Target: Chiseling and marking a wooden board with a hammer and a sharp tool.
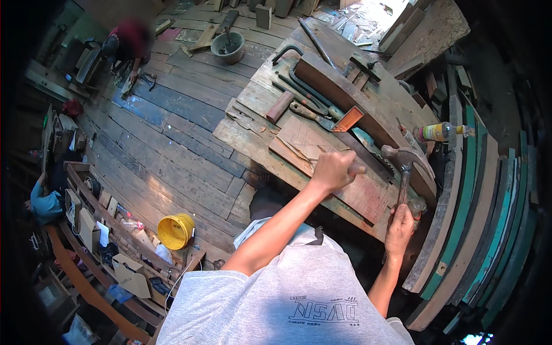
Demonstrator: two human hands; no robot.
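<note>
Right hand (399, 230) closed round the wooden handle of a claw hammer (405, 161), steel head raised above the far edge of a flat reddish board (356, 192). Left hand (333, 169) bunched over that same board, fingertips pinched together on something too small to make out. Board lying flat on the rough plank workbench (247, 135), touching a paler carved panel (305, 141) just beyond. Further out on the bench: a short reddish wooden cylinder (280, 106), a wooden-handled chisel (310, 113), an orange triangular square (347, 119), a long dark curved timber (356, 95). At the bench's right edge, a clear plastic bottle (440, 132) on its side, yellow label band round the middle, print unreadable. Down on the plank floor, lower left, a yellow bucket (176, 230); far up, a grey bowl (227, 47). Stacked curved planks (489, 190), green and teal edged, bent by the lens and cut off at the right. Another person (129, 43) crouched at top left, blurred.
</note>
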